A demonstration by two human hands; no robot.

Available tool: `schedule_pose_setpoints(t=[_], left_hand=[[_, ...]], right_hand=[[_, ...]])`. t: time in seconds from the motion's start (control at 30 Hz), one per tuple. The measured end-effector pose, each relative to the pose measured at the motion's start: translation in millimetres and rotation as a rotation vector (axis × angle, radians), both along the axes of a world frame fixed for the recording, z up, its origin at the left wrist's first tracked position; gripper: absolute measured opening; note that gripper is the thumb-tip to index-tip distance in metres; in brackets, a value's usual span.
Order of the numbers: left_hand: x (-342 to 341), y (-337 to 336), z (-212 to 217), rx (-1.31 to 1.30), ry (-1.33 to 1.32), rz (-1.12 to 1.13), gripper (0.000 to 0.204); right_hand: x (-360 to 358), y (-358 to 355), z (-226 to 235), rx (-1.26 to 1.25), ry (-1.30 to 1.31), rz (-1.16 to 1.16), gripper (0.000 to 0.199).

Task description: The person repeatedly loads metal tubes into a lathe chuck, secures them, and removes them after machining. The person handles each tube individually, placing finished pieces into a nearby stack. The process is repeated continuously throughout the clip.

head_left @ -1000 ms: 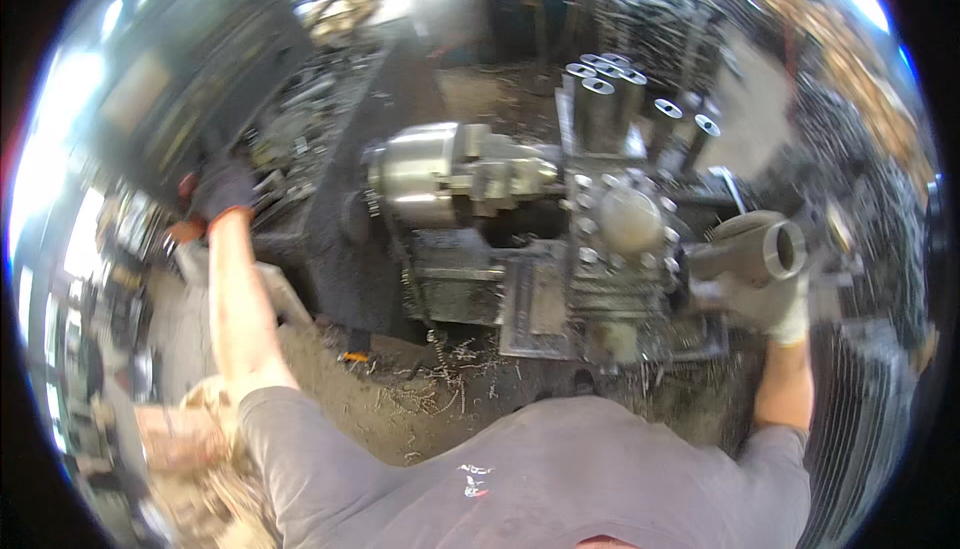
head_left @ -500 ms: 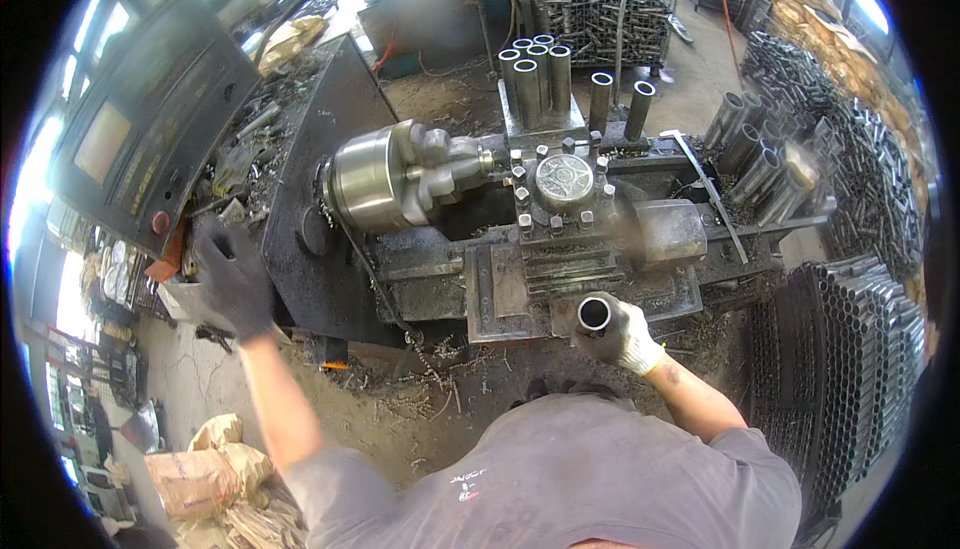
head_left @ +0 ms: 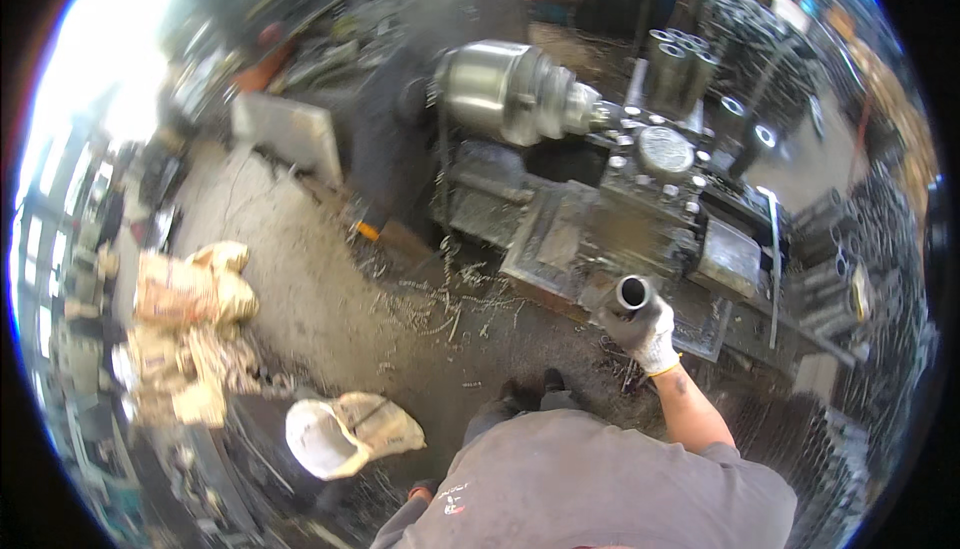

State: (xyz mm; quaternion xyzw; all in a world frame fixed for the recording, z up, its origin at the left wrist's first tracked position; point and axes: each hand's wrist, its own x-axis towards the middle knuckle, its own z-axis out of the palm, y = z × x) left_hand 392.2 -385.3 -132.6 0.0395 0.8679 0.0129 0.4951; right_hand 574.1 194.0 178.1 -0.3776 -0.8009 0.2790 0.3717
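My right hand (head_left: 645,334), in a white glove with a dark palm, is closed around a short metal tube (head_left: 633,293). The tube's open end faces up, and it is held over the near edge of the lathe. My left hand does not show; only a small blurred patch of colour appears beside my torso at the lower edge. Beyond the right hand stands the lathe's tool post (head_left: 666,151), ringed with bolts. Left of it is the shiny chuck (head_left: 490,89), smeared by the motion of the view.
Several upright tubes (head_left: 690,64) stand behind the tool post. A long caliper-like tool (head_left: 773,264) lies on the lathe's right end, near more tubes (head_left: 825,289). Curled metal chips (head_left: 450,299) litter the floor. An open white sack (head_left: 325,439) and brown sacks (head_left: 185,289) lie at left.
The view has swung to the left, so the lathe sits further right. My left hand, raised near the control panel before, has left the picture. The right hand still holds the tube.
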Motion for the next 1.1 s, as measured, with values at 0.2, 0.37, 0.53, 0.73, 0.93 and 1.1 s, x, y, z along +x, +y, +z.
schedule_pose_setpoints(t=[0.2, 0.37, 0.53, 0.73, 0.93, 1.1], left_hand=[[75, -58, 37, 0.139, 0.108, 0.44, 0.063], [96, -65, 67, 0.316, 0.349, 0.708, 0.059], [152, -159, 18, 0.43, 0.378, 1.044, 0.053], [326, -271, -55, 0.01, 0.409, 1.178, 0.045], [479, -191, -32, -0.083, 0.727, 1.958, 0.043], [524, -103, -10, -0.47, 0.318, 1.818, 0.054]], right_hand=[[-18, -22, 0, 0.002, -0.084, 0.09, 0.037], [-96, -130, -23, -0.077, -0.183, 0.577, 0.04], [-176, -307, -34, -0.147, -0.431, 1.151, 0.034], [-207, -517, 0, 0.007, -0.635, 1.827, 0.059], [-220, -692, 33, 0.178, -0.409, 2.444, 0.051], [-218, -840, 31, 0.118, -0.23, 2.669, 0.041]])
